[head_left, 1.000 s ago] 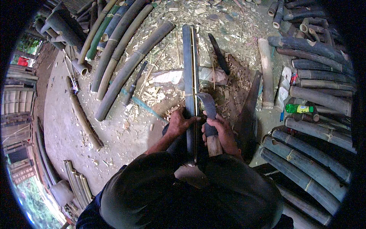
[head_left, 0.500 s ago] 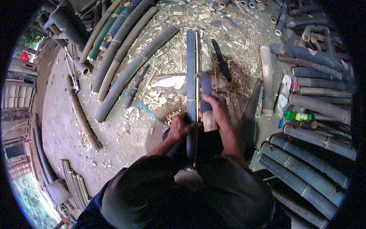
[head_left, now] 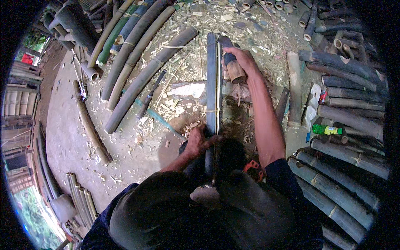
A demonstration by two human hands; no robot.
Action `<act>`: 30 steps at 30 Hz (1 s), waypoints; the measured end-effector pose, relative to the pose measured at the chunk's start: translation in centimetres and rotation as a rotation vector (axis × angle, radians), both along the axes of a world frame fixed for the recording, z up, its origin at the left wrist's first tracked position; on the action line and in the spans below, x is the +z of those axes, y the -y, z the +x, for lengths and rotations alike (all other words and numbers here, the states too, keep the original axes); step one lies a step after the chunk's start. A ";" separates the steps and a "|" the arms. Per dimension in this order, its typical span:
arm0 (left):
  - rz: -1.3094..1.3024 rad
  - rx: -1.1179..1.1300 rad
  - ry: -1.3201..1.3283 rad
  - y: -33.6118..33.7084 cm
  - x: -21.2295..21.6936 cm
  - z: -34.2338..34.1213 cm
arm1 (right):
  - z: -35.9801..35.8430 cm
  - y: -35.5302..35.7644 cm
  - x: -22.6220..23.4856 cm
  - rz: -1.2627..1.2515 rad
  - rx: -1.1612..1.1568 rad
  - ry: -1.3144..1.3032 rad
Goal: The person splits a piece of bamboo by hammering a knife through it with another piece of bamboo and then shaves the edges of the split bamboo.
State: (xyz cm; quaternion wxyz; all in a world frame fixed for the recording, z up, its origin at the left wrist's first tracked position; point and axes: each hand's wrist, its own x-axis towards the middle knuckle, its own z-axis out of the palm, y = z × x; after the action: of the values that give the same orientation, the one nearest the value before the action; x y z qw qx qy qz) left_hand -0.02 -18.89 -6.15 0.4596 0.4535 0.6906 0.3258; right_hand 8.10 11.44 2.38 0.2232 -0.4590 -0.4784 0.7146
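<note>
A dark bamboo pole points away from me, its near end between my knees. A pale, narrow split or strip runs along its right side. Across the near part of the pole lies my left hand, its thumb over the top and its fingers closed at the side. My right hand is far out by the pole's far end. In it is a short, thick tool with a dark body and a pale wooden butt, beside the pale strip. Its working edge cannot be made out.
Wood shavings cover the floor around the pole. Long bamboo poles lie at the left, with a dark-handled tool near them. Stacked bamboo fills the right side, with a green bottle among it.
My right hand has moved the tool away from me along the pole to its far end, and my arm is now stretched out. My left hand keeps its place on the pole.
</note>
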 end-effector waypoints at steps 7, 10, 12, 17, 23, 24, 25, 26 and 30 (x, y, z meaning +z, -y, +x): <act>-0.069 -0.033 -0.008 -1.0 0.5 0.0 | 0.5 -0.4 0.2 -0.007 -0.030 -0.017; -0.019 0.054 0.325 -0.4 -0.5 -0.5 | 1.9 5.6 1.1 -0.019 -0.073 -0.114; 0.030 0.109 0.530 -1.2 -0.4 -0.3 | 5.0 10.7 1.1 0.100 -0.095 -0.136; 0.092 0.032 0.570 -2.3 -1.9 -1.2 | 9.0 21.7 3.2 -0.024 -0.048 0.008; 0.087 0.063 0.232 -2.5 -2.3 -0.6 | 10.6 26.0 -0.3 -0.078 -0.067 0.239; 0.079 0.074 0.175 -2.4 -2.7 -0.5 | 11.3 26.0 -1.9 -0.091 0.002 0.244; 0.075 0.079 0.120 -2.8 -2.3 -0.3 | 11.2 25.6 -2.0 -0.100 0.066 0.249; 0.047 0.077 0.060 -2.9 -2.0 -0.1 | 10.9 25.8 -1.8 -0.135 0.038 0.223; -0.035 0.082 -0.077 -2.6 -0.3 0.2 | 11.0 25.3 0.2 -0.326 0.037 0.163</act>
State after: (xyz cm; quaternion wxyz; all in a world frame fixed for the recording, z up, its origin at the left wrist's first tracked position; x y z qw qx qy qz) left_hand 0.14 -16.25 -6.44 0.4271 0.4288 0.7313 0.3145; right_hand 19.05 -13.87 2.53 0.0934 -0.5364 -0.3812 0.7471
